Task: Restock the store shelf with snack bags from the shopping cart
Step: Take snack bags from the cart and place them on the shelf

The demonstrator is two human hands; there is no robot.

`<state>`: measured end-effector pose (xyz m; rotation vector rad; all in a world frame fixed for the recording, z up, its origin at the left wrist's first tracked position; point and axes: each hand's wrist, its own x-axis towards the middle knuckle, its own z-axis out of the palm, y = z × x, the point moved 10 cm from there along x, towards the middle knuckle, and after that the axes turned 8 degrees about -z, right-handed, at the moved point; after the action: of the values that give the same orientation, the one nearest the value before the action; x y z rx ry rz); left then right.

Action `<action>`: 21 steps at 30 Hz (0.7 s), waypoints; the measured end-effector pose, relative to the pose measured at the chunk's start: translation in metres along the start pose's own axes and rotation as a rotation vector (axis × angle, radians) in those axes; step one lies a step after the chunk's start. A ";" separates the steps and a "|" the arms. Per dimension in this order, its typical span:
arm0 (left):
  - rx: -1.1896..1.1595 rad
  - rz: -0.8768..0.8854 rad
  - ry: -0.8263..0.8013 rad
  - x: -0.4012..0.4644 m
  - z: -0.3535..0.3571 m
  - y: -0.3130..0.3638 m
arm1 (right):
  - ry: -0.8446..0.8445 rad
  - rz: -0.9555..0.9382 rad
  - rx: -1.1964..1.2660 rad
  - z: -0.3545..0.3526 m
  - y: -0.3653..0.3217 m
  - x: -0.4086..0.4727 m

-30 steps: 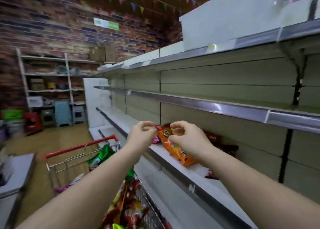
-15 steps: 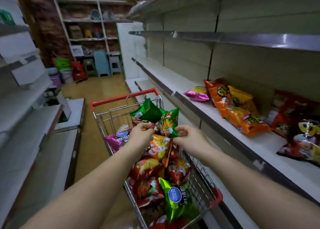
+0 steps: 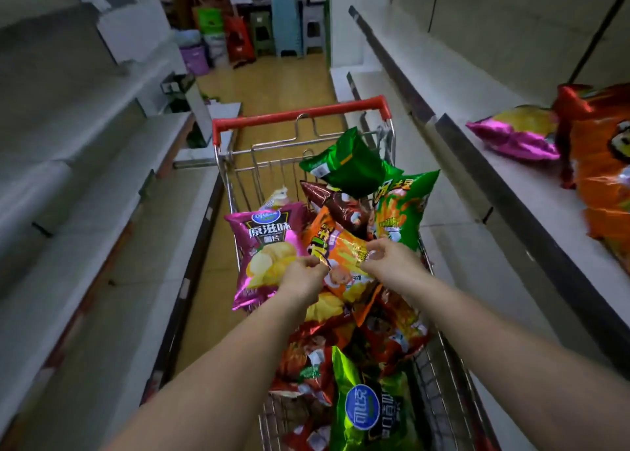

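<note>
Snack bags (image 3: 341, 280) in cart (image 3: 300, 114), shelf (image 3: 531, 191) at right

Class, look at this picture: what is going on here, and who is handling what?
A person is restocking a store. Both hands, left hand and right hand, pinch an orange snack bag atop the pile in the shopping cart. The shelf on the right already holds a pink bag and orange bags.
</note>
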<state>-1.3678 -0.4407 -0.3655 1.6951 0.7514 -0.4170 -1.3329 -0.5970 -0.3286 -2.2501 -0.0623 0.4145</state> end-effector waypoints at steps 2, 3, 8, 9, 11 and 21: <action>-0.010 -0.044 0.014 0.017 0.006 -0.005 | -0.015 -0.014 -0.048 0.005 0.004 0.023; -0.018 -0.078 0.005 0.025 0.011 -0.009 | -0.020 -0.025 -0.073 0.008 0.006 0.034; -0.011 -0.290 -0.082 0.052 0.034 -0.035 | -0.027 -0.092 -0.235 0.024 0.012 0.076; -0.015 -0.312 -0.084 0.057 0.036 -0.038 | -0.033 -0.095 -0.257 0.027 0.014 0.082; -0.063 -0.335 -0.066 0.067 0.038 -0.040 | -0.057 -0.093 -0.270 0.033 0.019 0.093; -0.218 -0.398 0.046 0.089 0.050 -0.052 | -0.048 -0.069 -0.363 0.043 0.031 0.106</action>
<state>-1.3320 -0.4593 -0.4727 1.3537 1.1329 -0.5496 -1.2490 -0.5669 -0.4072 -2.5849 -0.2581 0.4491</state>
